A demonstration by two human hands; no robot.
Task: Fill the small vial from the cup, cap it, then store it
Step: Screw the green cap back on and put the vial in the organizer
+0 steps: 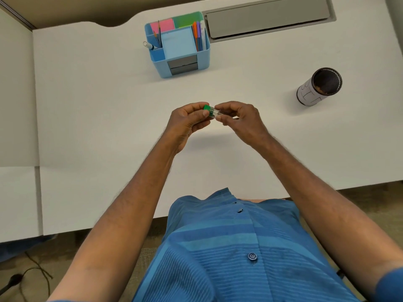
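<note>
A small clear vial [214, 112] lies sideways in the air between my hands, above the middle of the white desk [109, 105]. Its green cap [206, 108] sits on the left end. My left hand [187, 123] pinches the cap with thumb and fingers. My right hand [237, 120] grips the vial's glass body, most of which its fingers hide. The cup [318, 86], a white cylinder with a dark inside and black markings, stands at the right of the desk, well apart from both hands.
A blue desk organiser [178, 44] with sticky notes, pens and small drawers stands at the back centre. A grey cable tray lid [268, 18] lies behind it to the right. The desk's front edge runs close to my body; cables lie on the floor at the lower left.
</note>
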